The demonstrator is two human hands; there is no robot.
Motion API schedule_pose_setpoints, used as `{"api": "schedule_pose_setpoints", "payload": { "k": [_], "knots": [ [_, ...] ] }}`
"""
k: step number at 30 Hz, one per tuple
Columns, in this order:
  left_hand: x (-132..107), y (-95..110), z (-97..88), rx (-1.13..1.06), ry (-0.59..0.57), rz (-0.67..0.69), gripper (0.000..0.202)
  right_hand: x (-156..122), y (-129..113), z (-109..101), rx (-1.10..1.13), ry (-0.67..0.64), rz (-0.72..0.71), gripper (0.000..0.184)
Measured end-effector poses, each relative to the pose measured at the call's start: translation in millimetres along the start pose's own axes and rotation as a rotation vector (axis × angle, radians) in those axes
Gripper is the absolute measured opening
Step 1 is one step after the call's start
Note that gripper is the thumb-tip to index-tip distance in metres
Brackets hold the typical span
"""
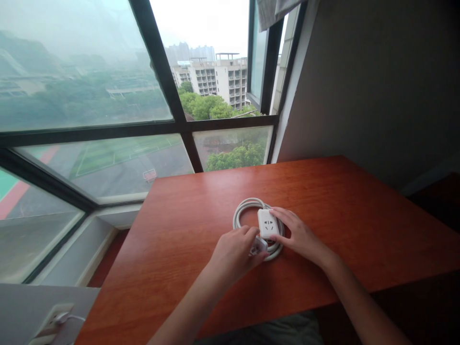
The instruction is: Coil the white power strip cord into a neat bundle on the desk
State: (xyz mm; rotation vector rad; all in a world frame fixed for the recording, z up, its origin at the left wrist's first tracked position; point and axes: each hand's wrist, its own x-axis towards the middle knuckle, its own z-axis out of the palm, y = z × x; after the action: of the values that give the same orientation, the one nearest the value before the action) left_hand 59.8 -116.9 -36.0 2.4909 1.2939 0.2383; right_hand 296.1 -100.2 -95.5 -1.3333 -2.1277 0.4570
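Note:
A white extension socket lies over a loosely coiled white cable on the reddish-brown table. My right hand is closed around the socket's right side, thumb at its lower edge and fingers at its upper edge. The outlet holes face up. Just to the lower left, my left hand pinches a small whitish plug that looks partly see-through. My fingers hide some of the plug, and it sits beside the socket above the lower part of the coil.
The wooden table reaches to the window frame, where one pane stands open. A dark grey wall rises at the right. A wall outlet with a plugged-in lead is at the lower left.

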Motion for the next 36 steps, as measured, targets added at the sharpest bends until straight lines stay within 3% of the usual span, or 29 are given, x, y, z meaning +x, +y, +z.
{"api": "schedule_pose_setpoints", "payload": {
  "k": [11, 19, 26, 36],
  "knots": [
    [4.5, 19.5, 18.8, 0.095, 0.065, -0.095, 0.028, -0.4, 1.8, 1.9, 0.002, 0.017, -0.011, 0.06],
    [-3.0, 12.9, 19.4, 0.001, 0.04, -0.06, 0.034, -0.5, 1.1, 1.7, 0.016, 0.024, -0.013, 0.06],
    [-10.6, 12.6, 8.1, 0.002, -0.039, -0.075, 0.034, 1.3, 1.9, -2.4, 0.008, -0.019, -0.015, 0.069],
    [-18.9, 1.5, 10.0, -0.116, 0.009, 0.0, 0.043, 3.9, 7.0, -7.9, -0.006, -0.054, -0.022, 0.07]
  ]
}}
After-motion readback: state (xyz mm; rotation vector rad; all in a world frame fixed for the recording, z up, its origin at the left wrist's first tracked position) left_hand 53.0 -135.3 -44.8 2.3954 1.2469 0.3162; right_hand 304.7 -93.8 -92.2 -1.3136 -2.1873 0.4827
